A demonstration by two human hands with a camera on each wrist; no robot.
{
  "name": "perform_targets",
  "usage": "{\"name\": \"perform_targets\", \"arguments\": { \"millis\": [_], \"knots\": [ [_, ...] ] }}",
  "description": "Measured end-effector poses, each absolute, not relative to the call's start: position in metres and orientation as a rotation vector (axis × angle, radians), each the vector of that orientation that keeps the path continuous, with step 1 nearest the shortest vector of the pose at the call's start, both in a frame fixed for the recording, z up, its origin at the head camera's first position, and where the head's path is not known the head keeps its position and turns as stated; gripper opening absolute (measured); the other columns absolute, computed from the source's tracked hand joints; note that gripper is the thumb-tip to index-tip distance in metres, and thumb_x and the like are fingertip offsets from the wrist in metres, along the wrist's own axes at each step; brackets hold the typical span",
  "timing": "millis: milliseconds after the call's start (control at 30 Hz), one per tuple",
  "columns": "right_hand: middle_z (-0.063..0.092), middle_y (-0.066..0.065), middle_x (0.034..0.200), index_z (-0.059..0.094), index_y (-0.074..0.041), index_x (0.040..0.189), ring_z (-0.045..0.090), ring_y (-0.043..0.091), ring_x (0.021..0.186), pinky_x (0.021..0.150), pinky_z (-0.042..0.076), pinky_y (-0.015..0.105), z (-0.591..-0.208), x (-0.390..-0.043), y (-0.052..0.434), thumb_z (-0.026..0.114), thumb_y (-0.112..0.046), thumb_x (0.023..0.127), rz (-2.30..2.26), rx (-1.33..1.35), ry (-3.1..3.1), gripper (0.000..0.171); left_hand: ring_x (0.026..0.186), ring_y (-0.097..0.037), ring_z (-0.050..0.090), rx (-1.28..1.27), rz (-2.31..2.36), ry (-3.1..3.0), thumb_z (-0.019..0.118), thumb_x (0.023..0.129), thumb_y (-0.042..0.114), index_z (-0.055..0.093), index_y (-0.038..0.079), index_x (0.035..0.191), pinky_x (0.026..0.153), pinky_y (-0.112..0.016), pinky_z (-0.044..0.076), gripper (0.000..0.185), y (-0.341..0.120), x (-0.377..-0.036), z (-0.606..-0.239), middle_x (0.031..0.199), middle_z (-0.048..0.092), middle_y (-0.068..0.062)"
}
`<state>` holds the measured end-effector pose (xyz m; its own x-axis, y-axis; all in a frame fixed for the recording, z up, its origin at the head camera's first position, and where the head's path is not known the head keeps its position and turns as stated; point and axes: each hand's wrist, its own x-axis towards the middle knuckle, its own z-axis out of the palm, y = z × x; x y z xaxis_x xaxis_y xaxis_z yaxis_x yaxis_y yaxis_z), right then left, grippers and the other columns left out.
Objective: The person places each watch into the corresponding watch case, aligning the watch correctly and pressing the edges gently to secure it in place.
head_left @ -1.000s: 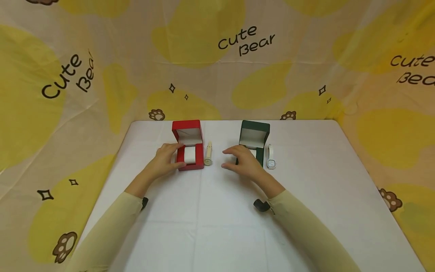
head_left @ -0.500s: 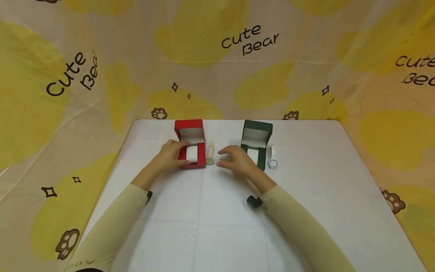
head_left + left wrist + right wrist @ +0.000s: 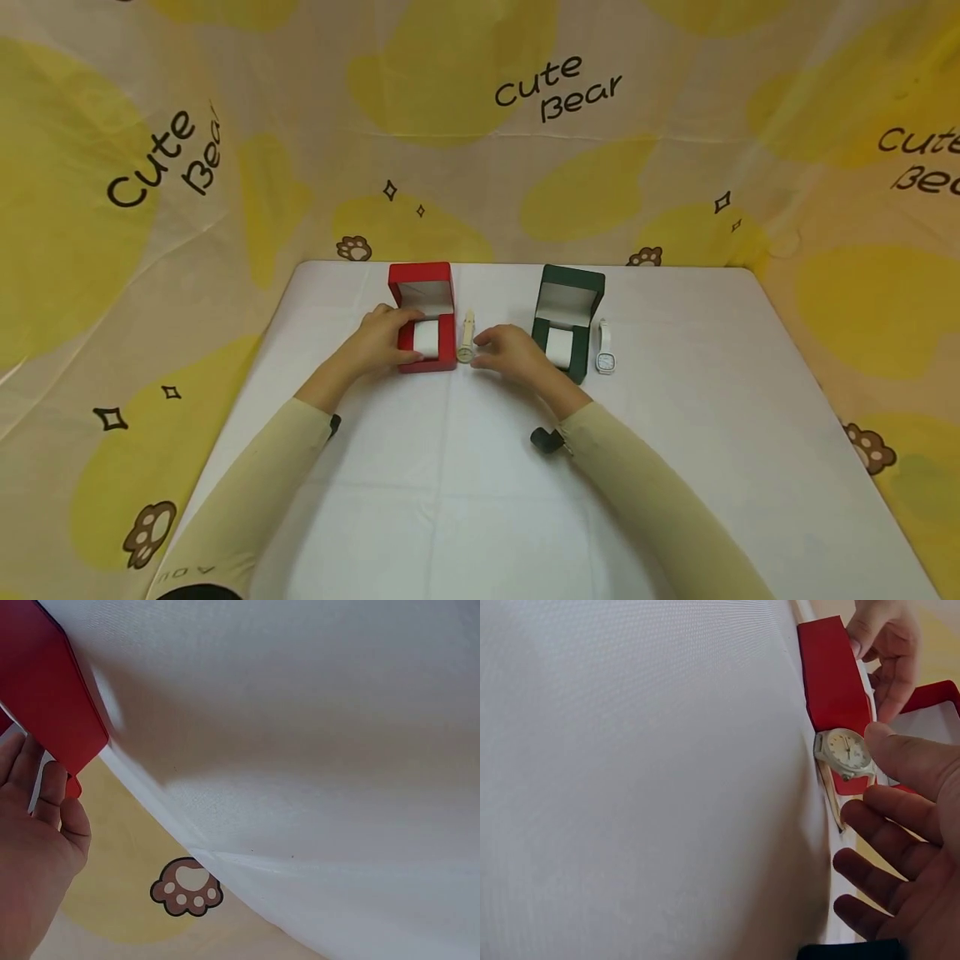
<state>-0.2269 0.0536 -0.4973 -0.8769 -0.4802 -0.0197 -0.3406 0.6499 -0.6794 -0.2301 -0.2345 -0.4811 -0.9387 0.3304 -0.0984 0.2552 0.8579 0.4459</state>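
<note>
The cream watch [image 3: 466,337] lies just beyond the right hand [image 3: 510,357], whose fingers are apart and loosely curled, its strap running straight away. The left hand [image 3: 378,342] grips the red box [image 3: 425,321] on the watch's far side.

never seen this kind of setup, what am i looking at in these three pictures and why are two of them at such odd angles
No machine here: a person works with bare hands and wears three cameras. The head view looks down on a white table. The other two are strapped to the wrists, so they see the table from the side and tilted.

On the table stand an open red box and an open green box, each with a white cushion inside. A cream watch lies beside the red box, a white watch beside the green one.

The left hand holds the red box. The right hand is open, fingers close to the cream watch, with no grip on it yet.
</note>
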Motion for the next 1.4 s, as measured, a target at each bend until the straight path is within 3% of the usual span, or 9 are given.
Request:
{"name": "perform_targets", "arguments": {
  "millis": [200,533,867,1267,1400],
  "knots": [
    [0.076,0.004,0.114,0.076,-0.008,0.117,0.065,0.022,0.113,0.103,0.049,0.038,-0.504,-0.230,0.047,0.082,-0.023,0.086,-0.959,-0.691,2.717,0.035,0.124,-0.029,0.043,0.457,0.667,2.844,0.087,0.081,0.034,0.055,0.017,0.143,0.104,-0.052,0.043,0.072,-0.232,-0.231,-0.481,0.132,0.059,-0.009],
    [0.077,0.001,0.102,0.078,-0.010,0.107,0.066,0.020,0.101,0.093,0.052,0.039,-0.504,-0.231,0.042,0.081,-0.022,0.087,-0.960,-0.664,2.785,0.024,0.127,-0.032,0.042,0.670,0.602,2.882,0.086,0.081,0.030,0.059,0.007,0.139,0.112,-0.052,0.033,0.069,-0.229,-0.236,-0.482,0.140,0.057,-0.015],
    [0.076,-0.001,0.094,0.078,-0.011,0.105,0.066,0.015,0.091,0.084,0.053,0.035,-0.505,-0.230,0.035,0.077,-0.020,0.090,-1.061,-0.563,2.751,0.017,0.126,-0.033,0.040,0.633,0.557,2.858,0.087,0.080,0.033,0.053,0.008,0.147,0.110,-0.053,0.039,0.079,-0.226,-0.235,-0.479,0.137,0.052,-0.016],
    [0.076,0.000,0.096,0.078,-0.011,0.108,0.066,0.015,0.091,0.082,0.053,0.031,-0.502,-0.227,0.043,0.077,-0.018,0.091,-1.304,-0.537,2.623,0.019,0.124,-0.033,0.040,0.679,0.551,2.897,0.087,0.078,0.032,0.057,0.008,0.141,0.109,-0.053,0.035,0.074,-0.227,-0.236,-0.481,0.133,0.052,-0.017],
    [0.076,0.000,0.097,0.078,-0.012,0.109,0.065,0.016,0.099,0.088,0.051,0.035,-0.498,-0.223,0.048,0.077,-0.020,0.091,-1.360,-0.525,2.595,0.020,0.127,-0.034,0.041,0.668,0.543,2.909,0.086,0.079,0.033,0.055,0.008,0.142,0.112,-0.055,0.032,0.075,-0.228,-0.235,-0.482,0.136,0.054,-0.018]
  ]
}}
